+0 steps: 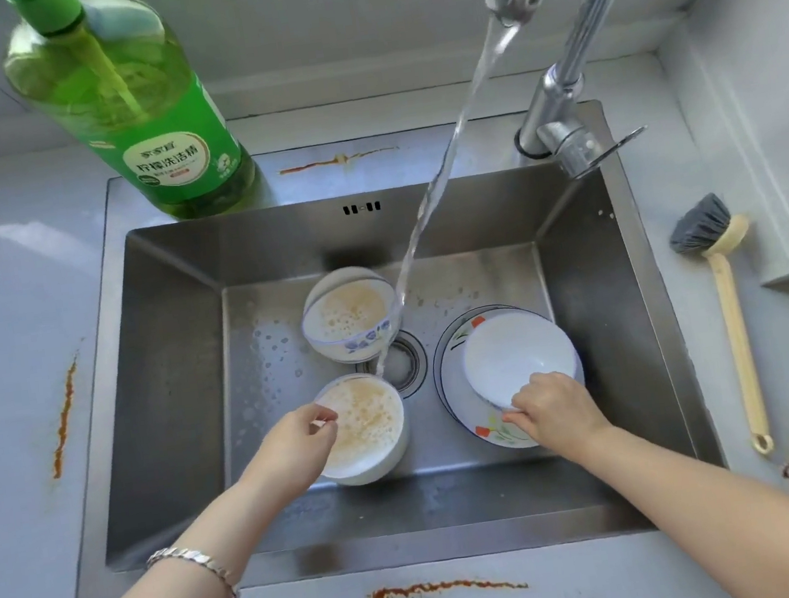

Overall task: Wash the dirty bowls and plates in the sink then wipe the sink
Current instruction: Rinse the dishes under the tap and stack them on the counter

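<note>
Counter [13, 349]: pale grey, marked with rust-coloured streaks [445, 588] at the near edge and on both sides.
Sink [177, 377]: stainless steel, wet on the floor; holds three bowls and one plate.
Left hand [296, 442]: comes in from the near left with a bracelet [191, 561] on the wrist; pinches the left rim of the near bowl [369, 427] between thumb and forefinger.
Near bowl: sits tipped on the sink floor, just near of the drain [408, 362]; carries brownish foamy residue inside.
Right hand [557, 408]: curls over the near rim of the white bowl [515, 353] and grips it.
White bowl: leans tilted on the plate [455, 391] at the right of the sink floor; looks clean inside.
Plate: lies flat beneath, with a flower pattern and a dark rim line.
Far bowl [349, 314]: blue-flowered, tipped toward the near side, just beyond the drain; shows the same residue.
Brush [729, 305]: lies on the right counter, well apart from both hands.
Water stream [441, 177]: slants down from the faucet [556, 92] at the far right, past the far bowl's right rim to the drain.
Detergent bottle [133, 122]: stands on the far-left ledge.
Handling: probably rigid and glazed, slick once wet and soapy, liable to chip against steel; best taken at the rim, thumb inside and fingers outside, or cupped under the base.
</note>
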A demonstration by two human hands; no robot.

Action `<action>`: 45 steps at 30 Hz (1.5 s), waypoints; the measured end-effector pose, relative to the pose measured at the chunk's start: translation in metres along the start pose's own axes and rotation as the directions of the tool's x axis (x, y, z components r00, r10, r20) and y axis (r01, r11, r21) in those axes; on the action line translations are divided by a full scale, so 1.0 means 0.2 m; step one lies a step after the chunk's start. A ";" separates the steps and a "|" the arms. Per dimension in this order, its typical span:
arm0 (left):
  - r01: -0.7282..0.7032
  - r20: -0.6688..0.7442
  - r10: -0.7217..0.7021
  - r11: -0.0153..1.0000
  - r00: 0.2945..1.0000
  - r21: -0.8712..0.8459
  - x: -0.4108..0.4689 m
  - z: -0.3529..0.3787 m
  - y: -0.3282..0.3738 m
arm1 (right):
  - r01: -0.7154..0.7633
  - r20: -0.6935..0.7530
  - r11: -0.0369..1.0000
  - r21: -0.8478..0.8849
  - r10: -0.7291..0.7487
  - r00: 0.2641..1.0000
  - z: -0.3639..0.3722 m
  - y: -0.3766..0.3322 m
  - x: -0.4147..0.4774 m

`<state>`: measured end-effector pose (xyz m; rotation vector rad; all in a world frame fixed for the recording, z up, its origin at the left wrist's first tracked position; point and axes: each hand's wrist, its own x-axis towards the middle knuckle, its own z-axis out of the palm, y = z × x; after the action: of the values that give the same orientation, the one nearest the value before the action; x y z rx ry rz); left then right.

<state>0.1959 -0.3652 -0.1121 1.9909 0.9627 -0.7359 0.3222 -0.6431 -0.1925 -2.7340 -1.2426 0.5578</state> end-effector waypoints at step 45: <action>0.003 0.031 0.050 0.487 0.998 -0.873 -0.32 -0.31 -0.12 | -0.590 0.578 0.108 0.800 0.120 0.807 -0.65 -0.97 0.14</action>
<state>0.1504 -0.3264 -0.0416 1.0365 0.9892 -0.1597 0.2468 -0.4841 -0.0358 -1.6765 0.0804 1.3845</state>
